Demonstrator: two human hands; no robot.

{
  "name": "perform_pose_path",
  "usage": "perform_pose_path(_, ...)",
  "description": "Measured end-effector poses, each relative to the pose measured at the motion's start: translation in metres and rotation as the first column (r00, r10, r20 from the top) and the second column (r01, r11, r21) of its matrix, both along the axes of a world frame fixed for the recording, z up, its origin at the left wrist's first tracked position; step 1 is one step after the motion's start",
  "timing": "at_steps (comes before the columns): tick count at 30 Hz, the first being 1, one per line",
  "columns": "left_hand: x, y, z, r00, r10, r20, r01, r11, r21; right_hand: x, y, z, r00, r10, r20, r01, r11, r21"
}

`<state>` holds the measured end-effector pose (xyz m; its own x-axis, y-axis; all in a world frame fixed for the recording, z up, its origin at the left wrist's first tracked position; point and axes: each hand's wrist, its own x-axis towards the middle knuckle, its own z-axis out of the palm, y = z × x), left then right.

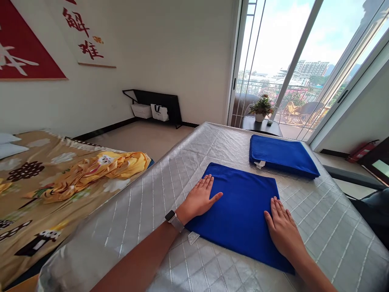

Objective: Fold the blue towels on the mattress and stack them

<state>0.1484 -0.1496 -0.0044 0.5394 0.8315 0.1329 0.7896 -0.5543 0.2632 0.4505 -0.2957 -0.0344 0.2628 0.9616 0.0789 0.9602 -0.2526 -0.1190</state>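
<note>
A flat square of blue cloth (240, 207), like a cushion cover, lies on the silver quilted mattress (146, 219). A white label (193, 237) pokes out at its near left corner. My left hand (199, 196) rests flat on the cloth's left edge, fingers straight and thumb spread inward; a watch (174, 220) is on that wrist. Along the right edge lies my right hand (281, 225), palm down with fingers extended. Neither hand grips anything. Beyond the cloth, toward the far right, sits a neat stack of similar blue cloths (282, 156) with a white tag at its near side.
At the left is a bed with a patterned sheet (75, 170) and a crumpled yellow garment (106, 166). Past the mattress's far end stand a small dark table (264, 126) with a potted plant (261, 107) and a sliding glass door. A black rack (158, 101) leans by the wall.
</note>
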Motion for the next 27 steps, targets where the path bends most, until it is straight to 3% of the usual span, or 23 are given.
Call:
perform_pose_path(11,-0.017,0.021,0.002,0.983,0.175,-0.057,-0.174,0.984,0.036,0.011,0.002,-0.004,0.999,-0.021,-0.042,0.023,0.999,0.042)
perform_pose_path(15,-0.023,0.026,0.012,0.975,0.22,0.025,-0.221,0.973,0.069,0.02,0.004,-0.01,0.998,-0.019,-0.063,0.023,0.998,0.061)
perform_pose_path(19,-0.013,0.016,0.032,0.979,0.122,0.161,-0.143,0.982,0.122,0.035,0.007,-0.012,0.994,-0.028,-0.102,0.04,0.993,0.114)
perform_pose_path(22,-0.002,0.003,0.044,0.978,0.005,0.207,-0.033,0.991,0.132,0.046,0.014,-0.002,0.994,-0.011,-0.113,0.03,0.985,0.169)
perform_pose_path(27,0.004,-0.005,0.043,0.976,-0.075,0.203,0.045,0.988,0.148,0.044,0.05,0.023,0.993,0.091,-0.071,-0.078,0.982,0.173)
